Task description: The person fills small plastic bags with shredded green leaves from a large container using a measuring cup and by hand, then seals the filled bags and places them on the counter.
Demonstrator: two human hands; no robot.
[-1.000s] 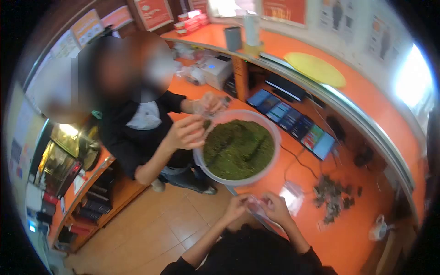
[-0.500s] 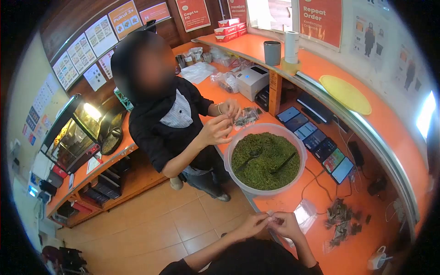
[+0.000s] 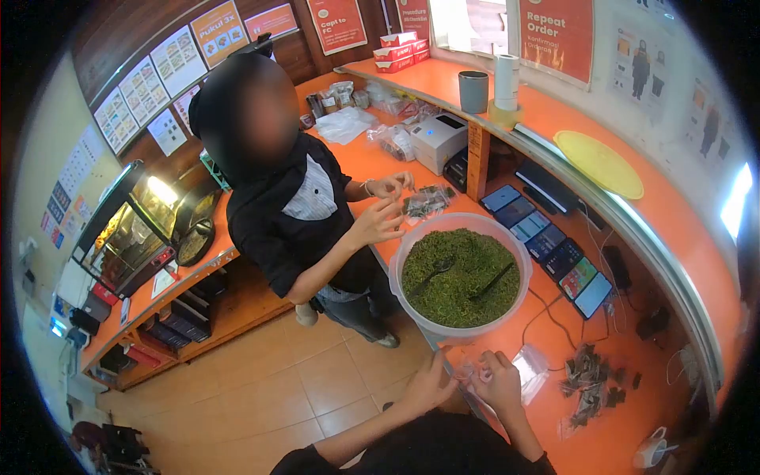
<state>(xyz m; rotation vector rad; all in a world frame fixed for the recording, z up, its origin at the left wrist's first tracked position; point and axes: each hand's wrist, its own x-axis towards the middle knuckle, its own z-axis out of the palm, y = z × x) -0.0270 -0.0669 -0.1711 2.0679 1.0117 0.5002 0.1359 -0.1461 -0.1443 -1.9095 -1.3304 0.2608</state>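
Near the orange counter's front edge, my left hand (image 3: 430, 383) and my right hand (image 3: 498, 383) are close together, with a small clear plastic bag (image 3: 469, 369) between them. The right fingers pinch the bag; the left fingertips lie at its other side, and their hold is unclear. Just beyond stands a wide translucent tub (image 3: 393, 279) of chopped green leaves (image 3: 461, 277), with two dark spoons in it. A stack of clear bags (image 3: 530, 372) lies right of my right hand. Farther right is a pile of small filled packets (image 3: 587, 384).
A co-worker (image 3: 309, 190) in black stands at the tub's far left, hands over another packet pile (image 3: 427, 203). Several phones (image 3: 546, 241) line the counter's right side beside cables (image 3: 546, 317). A white printer (image 3: 438, 142) and a yellow lid (image 3: 599, 164) are farther back.
My hands have moved slightly apart and the small bag now shows between them. The co-worker's hands have lowered and separated above the packets.
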